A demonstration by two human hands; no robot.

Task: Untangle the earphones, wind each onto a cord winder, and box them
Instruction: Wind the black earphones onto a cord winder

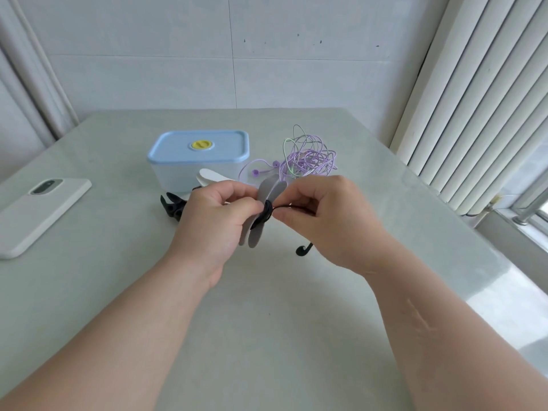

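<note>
Grey winged silicone cord winder (267, 189) is pinched steady by left hand (216, 221) so thin black earphone cord (285, 206), pinched taut by right hand (320, 215) at 3 o'clock, can be wrapped round its waist.

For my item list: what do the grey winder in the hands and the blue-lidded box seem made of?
The grey cord winder looks like soft silicone or rubber: matte, thin rounded flaps without glare. The box looks like frosted translucent plastic, its walls pale and cloudy; its lid seems smooth opaque light-blue plastic with a faint sheen.
</note>
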